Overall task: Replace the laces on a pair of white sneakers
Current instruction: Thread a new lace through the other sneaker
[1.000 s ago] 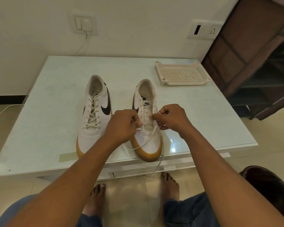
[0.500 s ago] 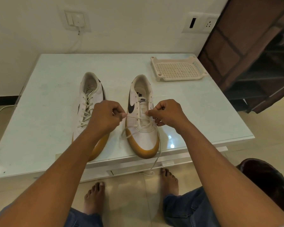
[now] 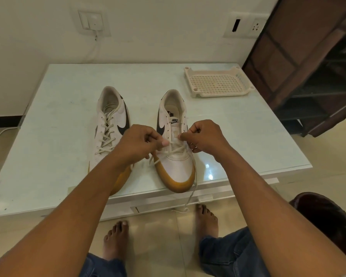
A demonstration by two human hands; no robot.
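Two white sneakers with gum soles and black swooshes stand side by side on the glass table. The left sneaker is fully laced. The right sneaker has a cream lace crossing only its lowest eyelets. My left hand pinches the lace at the shoe's left side. My right hand pinches the lace at the right side. One loose lace end hangs over the table's front edge down to the floor.
A cream perforated plastic tray lies at the table's back right. A dark shelf unit stands to the right. A dark round object sits on the floor at right. My bare feet are under the table's front edge.
The view shifted slightly. Both hands stayed over the right sneaker's lower eyelets and keep hold of the lace; the left hand drew closer to the shoe.
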